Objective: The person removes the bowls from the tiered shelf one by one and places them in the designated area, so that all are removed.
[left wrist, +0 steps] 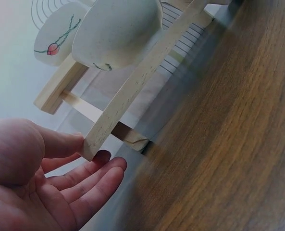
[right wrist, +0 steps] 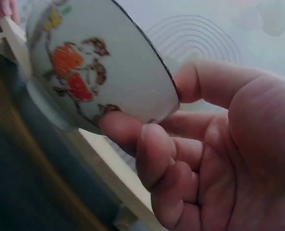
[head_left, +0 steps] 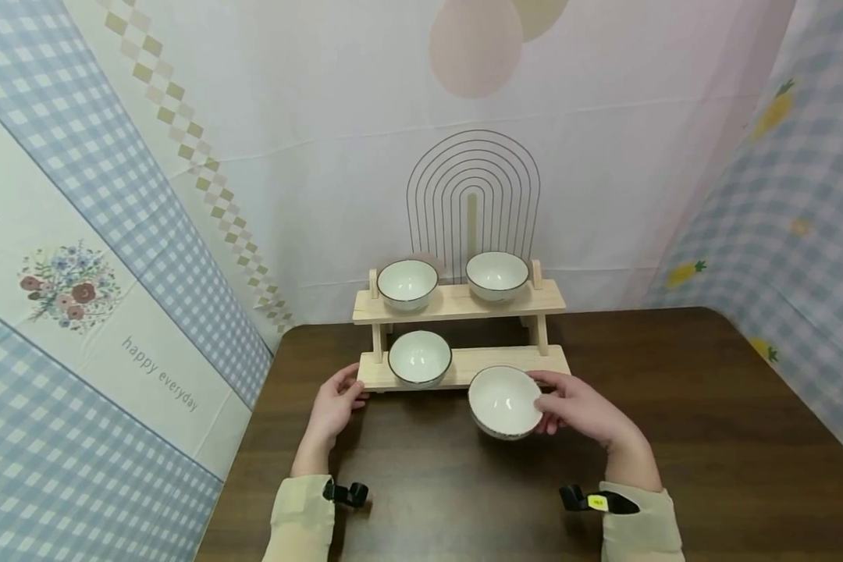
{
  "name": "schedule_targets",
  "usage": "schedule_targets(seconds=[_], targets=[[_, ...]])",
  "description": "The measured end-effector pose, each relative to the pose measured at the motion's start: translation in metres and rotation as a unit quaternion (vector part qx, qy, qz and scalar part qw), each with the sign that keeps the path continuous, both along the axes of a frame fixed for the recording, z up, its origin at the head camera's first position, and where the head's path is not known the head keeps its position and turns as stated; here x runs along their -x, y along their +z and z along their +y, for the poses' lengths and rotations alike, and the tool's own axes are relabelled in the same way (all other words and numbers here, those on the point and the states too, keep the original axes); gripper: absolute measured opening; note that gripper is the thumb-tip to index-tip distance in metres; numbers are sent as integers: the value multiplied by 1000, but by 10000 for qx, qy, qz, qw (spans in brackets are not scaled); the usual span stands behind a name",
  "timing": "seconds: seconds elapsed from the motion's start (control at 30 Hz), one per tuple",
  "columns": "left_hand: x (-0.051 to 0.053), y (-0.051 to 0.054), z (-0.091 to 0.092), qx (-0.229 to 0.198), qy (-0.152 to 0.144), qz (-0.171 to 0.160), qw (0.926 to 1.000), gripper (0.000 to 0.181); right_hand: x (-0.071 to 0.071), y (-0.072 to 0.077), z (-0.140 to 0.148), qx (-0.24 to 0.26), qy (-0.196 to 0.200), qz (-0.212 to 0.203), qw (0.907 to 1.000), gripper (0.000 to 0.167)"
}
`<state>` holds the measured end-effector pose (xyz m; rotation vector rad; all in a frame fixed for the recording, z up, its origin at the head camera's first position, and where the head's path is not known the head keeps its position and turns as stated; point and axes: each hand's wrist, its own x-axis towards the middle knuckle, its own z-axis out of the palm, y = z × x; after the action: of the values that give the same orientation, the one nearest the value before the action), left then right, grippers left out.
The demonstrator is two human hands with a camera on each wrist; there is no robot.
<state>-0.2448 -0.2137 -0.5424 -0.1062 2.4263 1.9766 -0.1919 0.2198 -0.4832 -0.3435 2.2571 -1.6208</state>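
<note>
My right hand [head_left: 581, 407] pinches the rim and side of a white bowl [head_left: 504, 401], held just in front of the rack's lower shelf. In the right wrist view this bowl [right wrist: 108, 72] shows painted orange and red figures outside. At the left end of the two-tier wooden rack [head_left: 464, 303], my left hand [head_left: 337, 404] grips the lower shelf's corner; the left wrist view has the thumb on the shelf [left wrist: 132, 91] end and fingers beneath. One bowl [head_left: 420, 359] rests on the lower shelf's left. Above, two more bowls stand on the upper shelf, a left one [head_left: 407, 284] and a right one [head_left: 497, 275].
The rack stands at the back of a dark wooden table [head_left: 449, 492]. Behind it hangs a pale printed cloth [head_left: 351, 156]. Blue checked cloths hang at the left [head_left: 49, 86] and right [head_left: 787, 211]. Black straps are on both wrists.
</note>
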Motion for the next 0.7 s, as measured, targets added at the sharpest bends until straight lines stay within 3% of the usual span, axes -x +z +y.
schedule_targets(seconds=[0.23,0.4,0.53,0.7], targets=[[1,1,0,-22,46,26,10000,44,4,-12,-41,86,909,-142,9957,61],[2,0,0,-118,39,83,9999,43,5,-19,-77,189,1302,-133,9912,60],[2,-2,-1,-190,10,105,9998,43,2,-26,-101,223,1374,-153,9902,59],[1,-3,0,-196,16,99,9998,42,-4,-30,-126,294,1142,-186,9928,61]])
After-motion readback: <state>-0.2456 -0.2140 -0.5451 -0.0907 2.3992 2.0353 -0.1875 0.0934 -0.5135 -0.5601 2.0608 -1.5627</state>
